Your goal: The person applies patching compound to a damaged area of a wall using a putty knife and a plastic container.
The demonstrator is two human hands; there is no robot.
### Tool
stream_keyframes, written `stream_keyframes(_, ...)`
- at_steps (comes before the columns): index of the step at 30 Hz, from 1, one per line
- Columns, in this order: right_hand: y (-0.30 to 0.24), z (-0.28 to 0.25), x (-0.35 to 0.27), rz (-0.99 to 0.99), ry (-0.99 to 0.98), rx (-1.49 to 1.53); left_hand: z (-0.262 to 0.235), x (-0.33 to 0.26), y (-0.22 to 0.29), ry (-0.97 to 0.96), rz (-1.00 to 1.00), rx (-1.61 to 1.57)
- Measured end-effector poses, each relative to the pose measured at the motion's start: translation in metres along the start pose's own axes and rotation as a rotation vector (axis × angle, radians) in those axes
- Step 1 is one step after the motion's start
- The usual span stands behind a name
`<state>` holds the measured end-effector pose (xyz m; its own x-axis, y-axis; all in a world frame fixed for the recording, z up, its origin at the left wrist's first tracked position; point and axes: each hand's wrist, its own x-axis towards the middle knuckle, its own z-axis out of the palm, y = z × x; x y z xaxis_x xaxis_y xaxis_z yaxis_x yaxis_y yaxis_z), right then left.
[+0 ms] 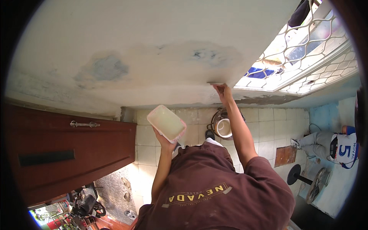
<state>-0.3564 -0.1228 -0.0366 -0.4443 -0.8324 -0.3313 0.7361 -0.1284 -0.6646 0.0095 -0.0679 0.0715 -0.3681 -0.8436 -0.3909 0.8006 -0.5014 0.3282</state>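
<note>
My left hand [164, 140] is closed around the underside of a shallow rectangular tub [166, 122], whose inside looks whitish. My right hand [224, 93] is stretched forward to the pale wall [161, 73], fingers pinched on a thin, flat scraper-like piece [217, 83]. Its edge meets the wall surface, just left of the window grille; its exact kind is too small to make out. Rough bluish-grey patches [209, 55] mark the wall above my right hand, and another grey patch [109, 68] lies farther left.
A white-lined round pot or bucket [223, 128] stands on the tiled floor below my right arm. At left is a brown door [69, 142]; at upper right, a white metal window grille [306, 50]. A round-topped stand [317, 185] and hanging clothing [341, 147] are at right.
</note>
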Motion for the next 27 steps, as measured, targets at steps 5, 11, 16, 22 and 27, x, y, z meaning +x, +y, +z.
stream_keyframes(5, -0.173, 0.111, -0.049, -0.201, -0.298, 0.14, 0.008, -0.005, -0.047, 0.039, 0.026, -0.052)
stream_keyframes(11, -0.281, 0.16, -0.142, -0.263, -0.236, 0.267, 0.03, 0.0, -0.108, -0.083, -0.015, -0.082)
stream_keyframes(16, -0.174, 0.095, -0.141, -0.14, -0.098, 0.07, 0.005, -0.003, -0.132, -0.007, -0.001, -0.114)
stream_keyframes(22, 0.043, -0.059, -0.011, 0.344, -0.069, -0.122, 0.01, -0.028, -0.125, 0.127, 0.056, -0.007)
stream_keyframes(27, 0.057, -0.038, 0.016, 0.283, -0.12, 0.102, -0.001, -0.034, -0.115, 0.168, 0.106, 0.001)
